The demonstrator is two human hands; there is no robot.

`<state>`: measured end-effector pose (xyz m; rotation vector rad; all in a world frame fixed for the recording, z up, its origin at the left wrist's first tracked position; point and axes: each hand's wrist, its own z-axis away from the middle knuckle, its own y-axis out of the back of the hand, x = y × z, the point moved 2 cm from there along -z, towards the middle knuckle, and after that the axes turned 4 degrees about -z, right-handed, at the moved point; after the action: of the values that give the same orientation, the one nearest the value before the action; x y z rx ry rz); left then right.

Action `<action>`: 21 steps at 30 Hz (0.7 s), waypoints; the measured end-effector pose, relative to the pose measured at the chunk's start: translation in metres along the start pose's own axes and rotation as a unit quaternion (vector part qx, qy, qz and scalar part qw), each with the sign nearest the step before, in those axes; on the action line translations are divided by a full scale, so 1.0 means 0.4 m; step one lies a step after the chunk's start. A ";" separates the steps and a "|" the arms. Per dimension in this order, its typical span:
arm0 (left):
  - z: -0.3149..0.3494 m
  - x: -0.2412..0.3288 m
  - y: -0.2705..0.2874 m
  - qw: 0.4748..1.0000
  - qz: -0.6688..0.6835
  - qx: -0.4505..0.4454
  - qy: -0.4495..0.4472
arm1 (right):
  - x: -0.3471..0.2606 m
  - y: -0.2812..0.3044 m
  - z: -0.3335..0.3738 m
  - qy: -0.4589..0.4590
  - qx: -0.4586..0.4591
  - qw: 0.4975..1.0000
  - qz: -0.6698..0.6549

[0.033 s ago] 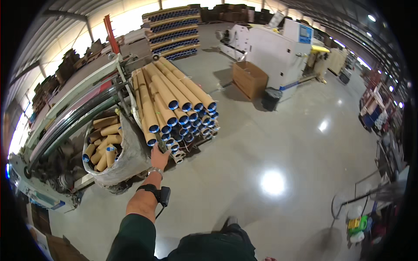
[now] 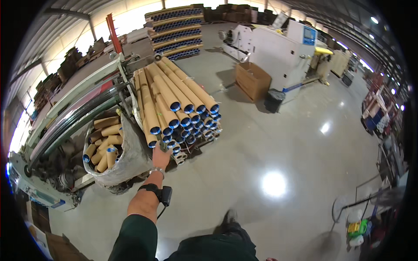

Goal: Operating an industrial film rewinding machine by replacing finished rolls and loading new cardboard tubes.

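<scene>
My left hand (image 2: 160, 158) reaches forward to the near ends of stacked brown cardboard tubes (image 2: 150, 108), at the lower left corner of the stack. Finger and thumb look apart there, though the fingertips are partly lost among the tube ends. Close by the fingers is a narrow dark greenish thing I cannot make out. Many tubes show blue inside their rims. A bracelet and a strap with a small black box (image 2: 165, 195) sit on that forearm. Only a sliver of my right hand (image 2: 271, 259) shows at the lower edge, its fingers hidden.
Left of the stack stands a pale sack (image 2: 133, 161) of short tube pieces, beside a long roller machine (image 2: 65, 117). Beyond are a taller tube stack (image 2: 175, 32), a brown carton (image 2: 252, 81), a black bin (image 2: 274, 101) and a white machine (image 2: 272, 50). Shelving lines the right.
The view has shifted slightly, so the surroundings sit a little further right. My left hand is closer against the tube ends, with its fingers less visible. My shoe has moved slightly forward.
</scene>
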<state>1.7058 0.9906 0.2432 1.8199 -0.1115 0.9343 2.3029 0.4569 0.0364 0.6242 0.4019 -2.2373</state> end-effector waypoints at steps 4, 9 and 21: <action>-0.245 0.007 -0.156 0.997 0.007 0.054 -0.054 | -0.214 -0.137 -0.278 -0.015 -0.065 0.991 0.117; -0.514 0.140 -0.288 0.997 -0.033 0.050 -0.047 | -0.581 -0.481 -0.578 0.057 -0.148 0.848 0.505; -0.759 0.137 -0.318 0.981 -0.194 0.024 -0.009 | -0.919 -1.902 -0.426 0.126 -0.582 0.711 0.375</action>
<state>1.6393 1.3174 0.2300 1.8082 0.2488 0.6482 2.0030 1.2546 0.1647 0.2668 1.2774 -0.7909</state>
